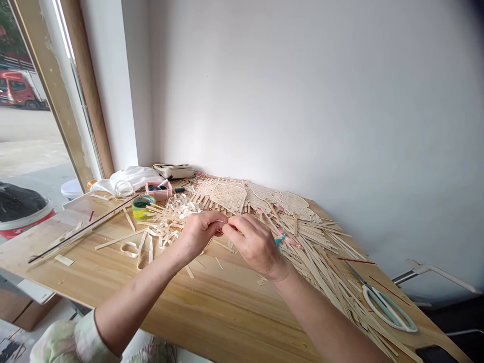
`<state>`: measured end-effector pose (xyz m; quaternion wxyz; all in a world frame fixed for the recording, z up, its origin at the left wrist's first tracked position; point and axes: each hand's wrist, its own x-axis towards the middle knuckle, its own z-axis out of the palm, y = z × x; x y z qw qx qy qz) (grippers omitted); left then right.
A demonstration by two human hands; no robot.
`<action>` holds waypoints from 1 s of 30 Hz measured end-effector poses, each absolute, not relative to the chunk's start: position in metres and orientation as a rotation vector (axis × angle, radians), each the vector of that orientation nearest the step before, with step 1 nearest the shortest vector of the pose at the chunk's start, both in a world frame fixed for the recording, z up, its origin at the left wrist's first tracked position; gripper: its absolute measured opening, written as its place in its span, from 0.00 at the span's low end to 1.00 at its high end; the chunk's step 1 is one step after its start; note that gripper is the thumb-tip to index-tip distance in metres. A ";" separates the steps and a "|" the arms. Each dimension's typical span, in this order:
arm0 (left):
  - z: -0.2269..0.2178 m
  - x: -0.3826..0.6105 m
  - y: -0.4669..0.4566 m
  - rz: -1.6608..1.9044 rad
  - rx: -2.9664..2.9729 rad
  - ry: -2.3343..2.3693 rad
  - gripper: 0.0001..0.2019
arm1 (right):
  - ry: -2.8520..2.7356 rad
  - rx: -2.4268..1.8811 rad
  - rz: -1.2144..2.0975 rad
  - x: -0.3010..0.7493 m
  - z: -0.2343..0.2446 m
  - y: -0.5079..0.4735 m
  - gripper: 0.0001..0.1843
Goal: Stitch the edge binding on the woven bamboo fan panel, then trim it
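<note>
Over the middle of the wooden table, my left hand and my right hand meet at the fingertips, both pinched closed. A sliver of something thin and pale shows between them, mostly hidden by the fingers, and I cannot make out what it is. Behind and left of my left hand lies a loose tangle of cream ribbon-like strips. To the right of my right hand spreads a heap of long flat pale strips. Woven pale panels lie beyond both hands.
A wooden table carries scissors at right and a dark phone-like object at its edge. Toward the back left are a tape roll, a pink basket, white cloth and a long dark-edged stick. A wall rises behind.
</note>
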<state>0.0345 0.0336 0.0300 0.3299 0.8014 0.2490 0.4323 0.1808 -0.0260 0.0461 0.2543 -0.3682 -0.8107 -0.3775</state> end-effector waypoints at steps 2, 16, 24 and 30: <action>0.032 0.034 0.033 1.112 2.082 0.661 0.08 | -2.211 -0.971 -1.042 0.181 0.048 -0.025 0.11; 0.018 0.038 0.029 1.344 1.996 0.687 0.06 | -1.848 -0.919 -0.774 0.169 0.020 -0.025 0.09; 0.011 0.045 0.020 1.436 1.889 0.682 0.07 | -1.497 -1.067 -0.681 0.158 0.004 -0.025 0.10; 0.011 0.045 0.017 1.489 1.962 0.724 0.07 | -1.376 -1.013 -0.433 0.146 0.000 -0.032 0.09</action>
